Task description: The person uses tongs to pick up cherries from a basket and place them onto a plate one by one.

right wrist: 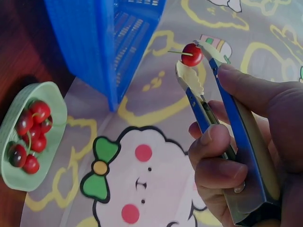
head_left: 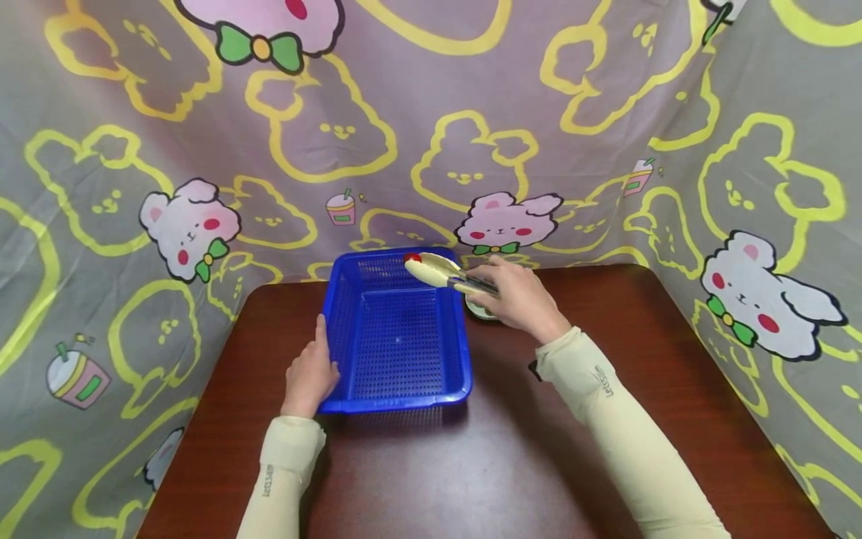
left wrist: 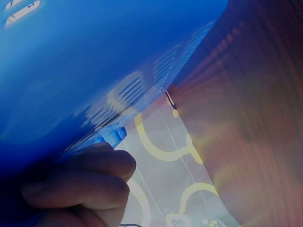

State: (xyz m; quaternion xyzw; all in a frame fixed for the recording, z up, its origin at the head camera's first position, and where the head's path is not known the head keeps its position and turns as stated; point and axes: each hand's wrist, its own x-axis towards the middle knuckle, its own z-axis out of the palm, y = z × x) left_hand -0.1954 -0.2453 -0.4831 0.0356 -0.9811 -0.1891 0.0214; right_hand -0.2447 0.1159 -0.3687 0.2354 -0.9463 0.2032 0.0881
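Note:
My right hand [head_left: 521, 298] holds metal tongs [right wrist: 251, 161] with cream scalloped tips. A red cherry [right wrist: 191, 55] with a green stem sits between those tips, above the far right part of a blue plastic basket [head_left: 404, 405]. The left hand [head_left: 311, 378] grips the basket's left rim, its fingers [left wrist: 90, 187] curled at the edge in the left wrist view. A pale green dish [right wrist: 59, 111] stands to the right of the basket, mostly hidden under the right hand in the head view. Several dark red cherries [right wrist: 39, 142] lie in it.
The basket stands on a dark brown wooden table [head_left: 431, 479]. A patterned cloth [head_left: 404, 97] with cartoon animals hangs behind the table and along both sides. A small dark object [head_left: 535, 370], partly covered by the right sleeve, lies on the table.

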